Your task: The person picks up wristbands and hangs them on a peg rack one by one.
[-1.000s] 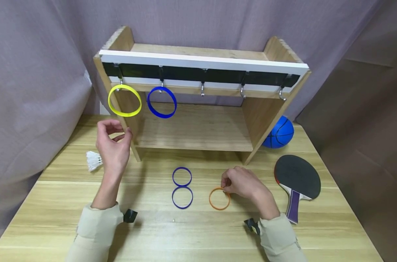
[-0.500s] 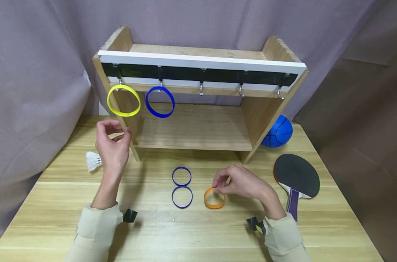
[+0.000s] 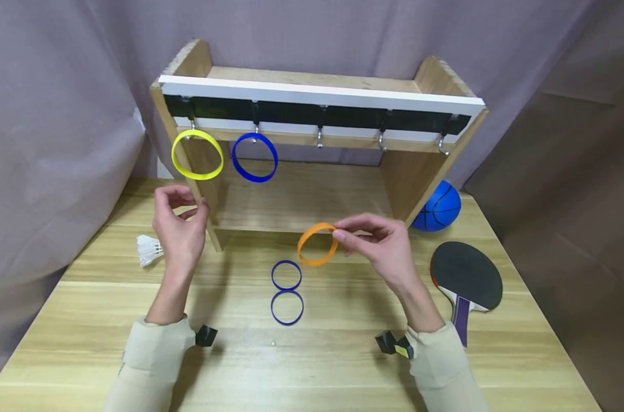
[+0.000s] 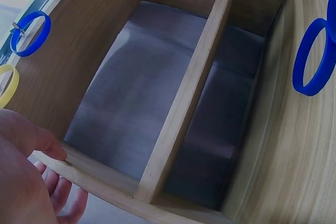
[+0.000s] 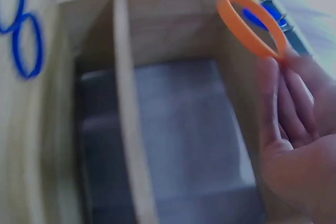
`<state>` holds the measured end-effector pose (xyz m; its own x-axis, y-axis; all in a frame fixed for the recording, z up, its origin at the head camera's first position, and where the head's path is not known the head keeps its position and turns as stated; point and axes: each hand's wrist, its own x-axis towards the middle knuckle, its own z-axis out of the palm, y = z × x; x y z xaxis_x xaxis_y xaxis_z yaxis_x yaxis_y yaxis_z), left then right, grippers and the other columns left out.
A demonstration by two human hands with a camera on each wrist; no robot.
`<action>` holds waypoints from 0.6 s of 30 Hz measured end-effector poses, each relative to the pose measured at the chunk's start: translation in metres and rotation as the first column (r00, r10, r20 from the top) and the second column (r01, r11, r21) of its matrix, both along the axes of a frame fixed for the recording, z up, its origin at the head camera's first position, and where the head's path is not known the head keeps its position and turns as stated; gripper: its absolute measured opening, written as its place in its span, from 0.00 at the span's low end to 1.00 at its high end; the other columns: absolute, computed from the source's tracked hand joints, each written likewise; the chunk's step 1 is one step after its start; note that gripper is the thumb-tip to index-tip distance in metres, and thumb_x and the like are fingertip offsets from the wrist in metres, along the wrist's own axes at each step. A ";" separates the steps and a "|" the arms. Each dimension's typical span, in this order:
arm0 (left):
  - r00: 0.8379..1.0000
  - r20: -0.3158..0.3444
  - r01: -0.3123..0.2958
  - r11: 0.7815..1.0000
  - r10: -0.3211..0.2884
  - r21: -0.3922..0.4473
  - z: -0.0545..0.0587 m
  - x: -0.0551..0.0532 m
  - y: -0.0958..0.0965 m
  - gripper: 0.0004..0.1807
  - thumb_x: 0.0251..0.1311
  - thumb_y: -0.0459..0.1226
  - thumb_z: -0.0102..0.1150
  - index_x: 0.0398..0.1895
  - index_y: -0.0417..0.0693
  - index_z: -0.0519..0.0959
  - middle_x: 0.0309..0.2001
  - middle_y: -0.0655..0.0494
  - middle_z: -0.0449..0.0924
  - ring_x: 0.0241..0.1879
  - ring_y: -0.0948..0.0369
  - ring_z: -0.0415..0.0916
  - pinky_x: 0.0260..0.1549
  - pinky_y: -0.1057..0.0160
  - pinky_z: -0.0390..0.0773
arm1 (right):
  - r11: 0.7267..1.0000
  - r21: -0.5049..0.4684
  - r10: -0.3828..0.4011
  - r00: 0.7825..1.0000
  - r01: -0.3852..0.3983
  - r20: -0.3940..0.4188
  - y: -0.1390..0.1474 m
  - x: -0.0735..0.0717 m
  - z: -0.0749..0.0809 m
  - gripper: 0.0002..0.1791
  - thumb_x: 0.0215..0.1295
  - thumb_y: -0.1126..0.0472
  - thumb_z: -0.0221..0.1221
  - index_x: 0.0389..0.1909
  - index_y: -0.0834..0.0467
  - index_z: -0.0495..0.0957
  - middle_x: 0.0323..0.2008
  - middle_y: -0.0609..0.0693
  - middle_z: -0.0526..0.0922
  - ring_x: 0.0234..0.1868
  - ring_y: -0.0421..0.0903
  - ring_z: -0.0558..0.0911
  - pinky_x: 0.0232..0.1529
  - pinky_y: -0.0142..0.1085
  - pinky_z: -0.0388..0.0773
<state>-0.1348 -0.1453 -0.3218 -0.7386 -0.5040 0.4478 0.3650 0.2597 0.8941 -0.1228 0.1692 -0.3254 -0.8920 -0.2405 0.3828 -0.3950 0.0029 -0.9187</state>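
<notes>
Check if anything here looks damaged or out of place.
On the wooden shelf, the side panels have ragged, chipped-looking top edges, unlike the smooth white front rail. A tiny speck, too small to identify, lies on the table. The orange wristband in the right hand looks intact.

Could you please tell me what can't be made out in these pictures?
Shuttlecock: right end hidden behind the left hand, head view.
Blue ball: left part hidden behind the shelf's right panel, head view.
Yellow ring: left part cut off by the frame edge, left wrist view.
Orange ring: fine surface detail blurred, right wrist view.
Pale speck: too small to identify, head view.
</notes>
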 end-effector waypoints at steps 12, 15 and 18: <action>1.000 -0.003 0.005 1.000 -0.005 0.000 -0.001 -0.001 -0.001 0.16 0.53 0.19 0.57 0.46 0.23 0.68 0.39 0.37 0.73 0.39 0.50 0.74 0.36 0.69 0.83 | 0.792 -0.610 -0.073 0.997 0.034 -0.040 -0.044 -0.027 0.047 0.13 0.62 0.73 0.62 0.47 0.73 0.79 0.44 0.65 0.83 0.39 0.52 0.84 0.30 0.35 0.86; 1.000 -0.006 0.005 1.000 -0.005 0.002 -0.001 -0.001 -0.001 0.16 0.53 0.19 0.57 0.46 0.23 0.68 0.39 0.37 0.73 0.39 0.51 0.74 0.35 0.69 0.83 | 0.763 -0.643 -0.099 0.995 0.059 -0.027 -0.049 -0.030 0.050 0.13 0.62 0.72 0.63 0.47 0.72 0.79 0.44 0.65 0.83 0.39 0.51 0.84 0.32 0.35 0.86; 1.000 -0.011 0.004 1.000 -0.004 0.003 -0.001 -0.001 -0.001 0.16 0.53 0.19 0.57 0.45 0.23 0.68 0.39 0.36 0.73 0.39 0.51 0.74 0.35 0.69 0.83 | 0.748 -0.659 -0.109 0.994 0.070 -0.018 -0.052 -0.032 0.053 0.12 0.62 0.71 0.63 0.46 0.71 0.80 0.44 0.64 0.83 0.39 0.51 0.83 0.33 0.35 0.86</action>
